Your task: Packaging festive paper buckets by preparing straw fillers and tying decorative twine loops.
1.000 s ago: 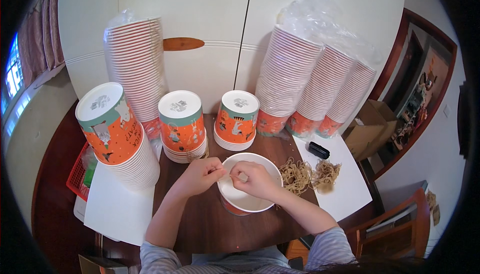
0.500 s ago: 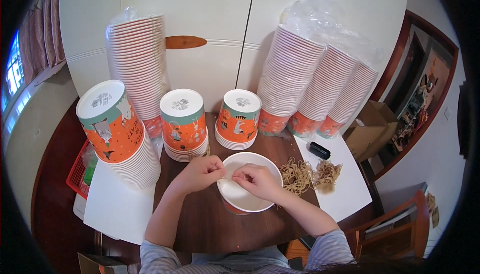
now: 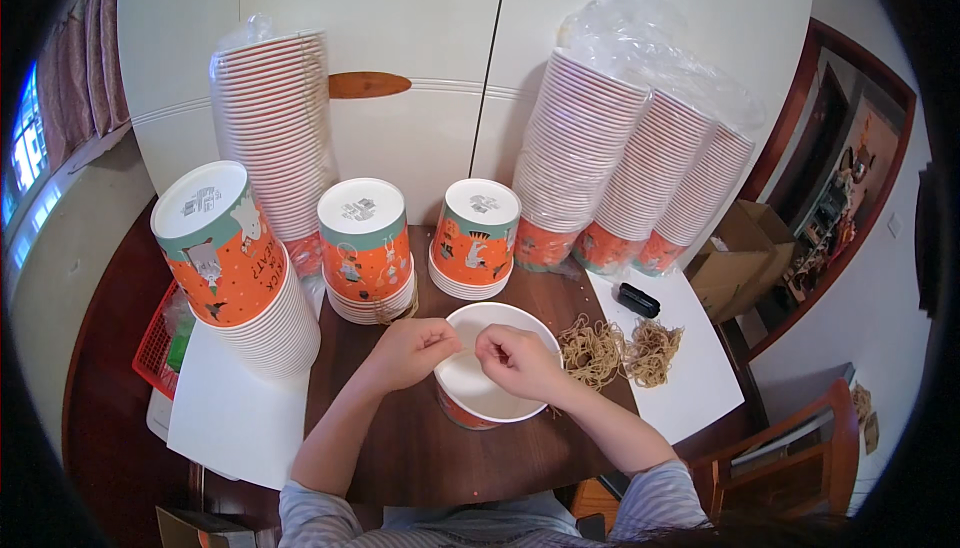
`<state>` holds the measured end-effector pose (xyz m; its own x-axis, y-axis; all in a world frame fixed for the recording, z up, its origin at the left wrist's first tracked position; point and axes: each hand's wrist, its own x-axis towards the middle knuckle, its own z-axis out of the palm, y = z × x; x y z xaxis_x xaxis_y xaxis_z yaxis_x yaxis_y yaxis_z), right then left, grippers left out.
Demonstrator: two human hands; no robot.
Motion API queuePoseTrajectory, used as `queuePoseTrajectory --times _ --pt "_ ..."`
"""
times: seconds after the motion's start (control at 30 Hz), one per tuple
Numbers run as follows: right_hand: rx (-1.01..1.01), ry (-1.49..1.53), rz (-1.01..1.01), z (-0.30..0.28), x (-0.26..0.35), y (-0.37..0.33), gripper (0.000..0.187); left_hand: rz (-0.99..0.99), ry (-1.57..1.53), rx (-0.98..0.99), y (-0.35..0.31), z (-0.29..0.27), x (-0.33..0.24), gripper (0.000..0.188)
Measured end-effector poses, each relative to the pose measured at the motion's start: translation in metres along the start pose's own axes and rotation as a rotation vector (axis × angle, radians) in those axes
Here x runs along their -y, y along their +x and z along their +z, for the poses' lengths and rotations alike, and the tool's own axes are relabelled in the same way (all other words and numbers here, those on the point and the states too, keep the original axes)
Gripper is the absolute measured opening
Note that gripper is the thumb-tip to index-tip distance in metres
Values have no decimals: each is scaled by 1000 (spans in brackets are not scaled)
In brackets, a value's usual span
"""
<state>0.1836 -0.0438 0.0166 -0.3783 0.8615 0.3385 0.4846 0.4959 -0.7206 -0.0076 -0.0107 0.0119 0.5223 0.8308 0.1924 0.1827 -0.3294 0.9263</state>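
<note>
A dark brown round wooden table (image 3: 400, 468) fills the lower middle. On it lie two white sheets (image 3: 235, 418), one at eight o'clock and one at three o'clock. Four tall stacks of red-rimmed white paper bowls (image 3: 590, 158) wrapped in clear plastic stand along the far edge: one at eleven o'clock and three leaning together at one o'clock. Nearer stand three shorter stacks of upturned orange-and-green printed paper bowls (image 3: 365, 248), at nine, eleven and twelve o'clock from the hands. One red plastic basket (image 3: 155, 343) shows at the table's nine o'clock rim.

At the centre sits a single open white-lined orange paper bowl (image 3: 490, 388), upright, just before the person. Both hands hover over its rim. The left hand (image 3: 410, 348), at the bowl's ten o'clock, has its fingers curled narrow, thumb and forefinger pinched. The right hand (image 3: 515, 358), over the bowl's top, is likewise pinched narrow. A thin tan rubber band (image 3: 468, 348) appears stretched between the two pinches, though it is too fine to be sure.

At the bowl's two o'clock lie two loose heaps of tan rubber bands (image 3: 620, 348) on the right sheet, and beyond them one small black oblong object (image 3: 637, 300).
</note>
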Motion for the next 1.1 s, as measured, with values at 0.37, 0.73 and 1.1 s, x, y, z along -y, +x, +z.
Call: queuePoseTrajectory --times 0.37,0.73,1.1 --pt "30 -70 -216 -1 -4 -1 7 28 12 -92 3 13 10 13" --pt "71 126 61 -5 -16 -6 8 44 47 129 -2 -18 0 10" --pt "-12 -229 -215 -3 25 -42 11 264 403 412 -35 -20 -27 14"
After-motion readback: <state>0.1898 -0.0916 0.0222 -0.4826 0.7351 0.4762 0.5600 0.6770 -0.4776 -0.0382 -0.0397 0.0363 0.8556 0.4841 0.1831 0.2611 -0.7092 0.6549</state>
